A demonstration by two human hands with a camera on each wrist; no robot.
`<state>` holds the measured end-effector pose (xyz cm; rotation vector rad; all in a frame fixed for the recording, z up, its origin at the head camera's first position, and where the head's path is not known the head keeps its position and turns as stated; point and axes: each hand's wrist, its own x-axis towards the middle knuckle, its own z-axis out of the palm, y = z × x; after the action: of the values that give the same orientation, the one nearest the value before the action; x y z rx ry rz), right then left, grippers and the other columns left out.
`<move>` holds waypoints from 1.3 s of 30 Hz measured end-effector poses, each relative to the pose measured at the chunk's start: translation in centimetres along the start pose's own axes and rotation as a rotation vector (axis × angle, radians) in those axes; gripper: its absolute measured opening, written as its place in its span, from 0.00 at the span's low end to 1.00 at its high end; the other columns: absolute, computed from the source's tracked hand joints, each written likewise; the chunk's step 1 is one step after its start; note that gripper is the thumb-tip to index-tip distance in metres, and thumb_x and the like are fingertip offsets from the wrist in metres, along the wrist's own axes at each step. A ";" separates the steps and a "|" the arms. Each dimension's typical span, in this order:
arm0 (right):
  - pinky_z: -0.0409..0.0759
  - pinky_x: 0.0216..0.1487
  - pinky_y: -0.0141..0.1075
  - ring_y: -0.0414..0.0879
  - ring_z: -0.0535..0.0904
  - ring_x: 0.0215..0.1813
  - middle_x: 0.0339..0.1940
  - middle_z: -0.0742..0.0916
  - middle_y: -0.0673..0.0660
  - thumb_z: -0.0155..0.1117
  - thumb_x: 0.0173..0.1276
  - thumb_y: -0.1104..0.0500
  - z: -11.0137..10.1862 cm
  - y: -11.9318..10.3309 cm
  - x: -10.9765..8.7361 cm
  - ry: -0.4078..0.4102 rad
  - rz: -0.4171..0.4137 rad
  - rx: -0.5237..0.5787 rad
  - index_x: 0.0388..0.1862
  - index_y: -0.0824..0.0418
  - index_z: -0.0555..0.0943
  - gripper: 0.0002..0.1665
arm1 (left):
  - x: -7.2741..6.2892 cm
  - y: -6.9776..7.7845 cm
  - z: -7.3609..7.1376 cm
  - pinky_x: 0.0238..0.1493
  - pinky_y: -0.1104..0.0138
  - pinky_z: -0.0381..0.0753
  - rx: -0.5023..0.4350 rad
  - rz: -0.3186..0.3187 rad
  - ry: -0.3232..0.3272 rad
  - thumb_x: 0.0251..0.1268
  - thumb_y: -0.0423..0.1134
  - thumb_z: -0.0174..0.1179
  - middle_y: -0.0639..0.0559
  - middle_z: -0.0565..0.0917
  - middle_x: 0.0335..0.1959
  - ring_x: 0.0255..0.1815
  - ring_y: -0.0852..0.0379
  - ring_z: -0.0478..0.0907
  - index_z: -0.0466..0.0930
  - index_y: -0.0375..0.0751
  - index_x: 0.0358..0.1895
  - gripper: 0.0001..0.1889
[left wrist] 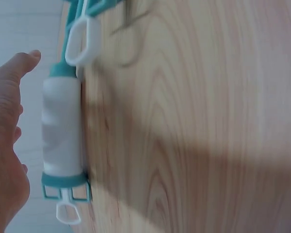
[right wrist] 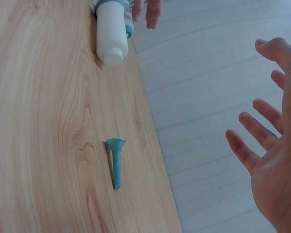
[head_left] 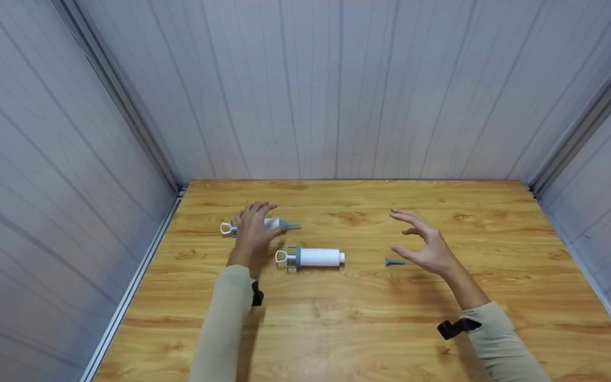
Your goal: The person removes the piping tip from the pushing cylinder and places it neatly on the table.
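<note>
My left hand (head_left: 252, 229) hovers over a white syringe-like tube (head_left: 272, 223) with a teal nozzle and a white loop handle, at the back left. In the left wrist view that tube (left wrist: 62, 127) lies beside the hand, apart from it, and the thumb is extended. A second such tube (head_left: 320, 257), without a nozzle, lies nearer the middle; its loop handle (left wrist: 85, 41) shows in the left wrist view. My right hand (head_left: 428, 249) is raised with fingers spread, holding nothing. Left of it a loose teal nozzle (right wrist: 116, 162) lies on the table.
A wood-grain table (head_left: 348, 323) carries everything. Pale panel walls (head_left: 337, 90) stand behind it and on both sides, with metal strips (head_left: 125, 106) at the corners. A dark band with a small device (head_left: 456, 328) sits on the right wrist.
</note>
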<state>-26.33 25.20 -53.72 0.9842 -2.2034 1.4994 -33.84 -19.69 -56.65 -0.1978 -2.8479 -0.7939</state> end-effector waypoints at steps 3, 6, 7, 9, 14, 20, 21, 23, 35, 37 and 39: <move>0.82 0.69 0.25 0.30 0.74 0.82 0.83 0.81 0.55 0.76 0.64 0.78 0.1 0.0 -0.1 0.010 0.017 0.052 0.79 0.73 0.76 0.43 | -0.3 -0.9 -0.3 0.87 0.26 0.58 0.013 0.003 0.018 0.68 0.48 0.81 0.39 0.79 0.82 0.87 0.33 0.69 0.83 0.47 0.76 0.35; 0.82 0.70 0.27 0.31 0.74 0.83 0.83 0.80 0.47 0.75 0.64 0.80 0.2 0.0 -0.1 0.018 0.024 0.089 0.80 0.74 0.75 0.43 | -0.2 -2.7 0.1 0.85 0.26 0.60 0.018 0.015 0.050 0.68 0.50 0.80 0.39 0.80 0.81 0.85 0.31 0.70 0.83 0.49 0.75 0.34; 0.82 0.70 0.27 0.31 0.73 0.83 0.84 0.80 0.46 0.74 0.64 0.80 0.2 0.0 -0.2 0.021 0.023 0.096 0.80 0.75 0.75 0.43 | -0.3 -2.9 0.1 0.85 0.26 0.60 0.012 0.009 0.057 0.68 0.50 0.80 0.38 0.80 0.80 0.85 0.30 0.70 0.83 0.48 0.75 0.34; 0.82 0.70 0.27 0.31 0.73 0.83 0.84 0.79 0.45 0.74 0.64 0.81 0.3 0.1 -0.2 0.025 0.018 0.107 0.80 0.76 0.74 0.43 | -0.4 -3.2 0.0 0.85 0.26 0.60 -0.009 -0.015 0.064 0.68 0.49 0.80 0.38 0.80 0.81 0.85 0.30 0.69 0.83 0.48 0.76 0.34; 0.82 0.70 0.25 0.32 0.73 0.83 0.84 0.79 0.44 0.72 0.64 0.83 0.4 0.2 -0.2 0.032 -0.009 0.119 0.79 0.78 0.73 0.43 | -1.0 -3.4 -0.5 0.85 0.23 0.57 -0.042 -0.089 0.057 0.66 0.46 0.82 0.39 0.79 0.82 0.87 0.30 0.67 0.83 0.47 0.76 0.35; 0.82 0.70 0.25 0.32 0.74 0.83 0.84 0.78 0.42 0.72 0.63 0.83 0.4 0.4 -0.4 0.041 -0.026 0.124 0.79 0.79 0.73 0.43 | -0.9 -5.1 0.2 0.84 0.27 0.59 -0.028 -0.082 0.048 0.67 0.46 0.83 0.41 0.81 0.81 0.86 0.33 0.68 0.83 0.51 0.77 0.35; 0.82 0.70 0.25 0.32 0.74 0.83 0.84 0.78 0.42 0.72 0.63 0.83 0.4 0.5 -0.4 0.043 -0.026 0.125 0.79 0.79 0.73 0.44 | -1.1 -4.7 -0.1 0.85 0.27 0.57 -0.030 -0.094 0.028 0.68 0.44 0.82 0.41 0.79 0.83 0.87 0.33 0.67 0.83 0.50 0.77 0.35; 0.82 0.70 0.26 0.33 0.74 0.83 0.84 0.79 0.42 0.72 0.63 0.83 0.4 0.6 -0.5 0.045 -0.026 0.127 0.80 0.78 0.73 0.44 | -1.4 -3.9 -0.7 0.85 0.27 0.57 -0.014 -0.116 -0.005 0.70 0.39 0.81 0.39 0.77 0.84 0.87 0.32 0.67 0.82 0.48 0.78 0.34; 0.83 0.69 0.27 0.31 0.74 0.83 0.83 0.79 0.37 0.73 0.63 0.82 0.4 0.2 -0.7 0.050 0.016 0.122 0.79 0.79 0.72 0.44 | -1.5 -3.8 -0.8 0.82 0.28 0.60 0.072 -0.152 -0.035 0.76 0.33 0.74 0.41 0.85 0.77 0.81 0.33 0.75 0.89 0.50 0.71 0.23; 0.83 0.69 0.28 0.31 0.74 0.83 0.83 0.79 0.36 0.73 0.63 0.82 0.4 0.2 -0.7 0.049 0.016 0.121 0.79 0.80 0.72 0.44 | -1.5 -3.7 -0.8 0.83 0.28 0.59 0.078 -0.156 -0.040 0.77 0.33 0.73 0.41 0.85 0.77 0.81 0.32 0.74 0.89 0.49 0.71 0.23; 0.83 0.69 0.27 0.32 0.74 0.83 0.83 0.79 0.37 0.73 0.63 0.83 0.4 0.3 -0.7 0.049 0.011 0.121 0.79 0.81 0.72 0.43 | -1.5 -3.6 -0.9 0.83 0.29 0.59 0.079 -0.162 -0.046 0.77 0.33 0.73 0.41 0.84 0.78 0.82 0.33 0.74 0.89 0.49 0.71 0.23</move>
<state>-26.01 25.20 -54.48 0.9628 -2.1087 1.6604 -32.93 -23.33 -58.04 0.0260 -2.9613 -0.7126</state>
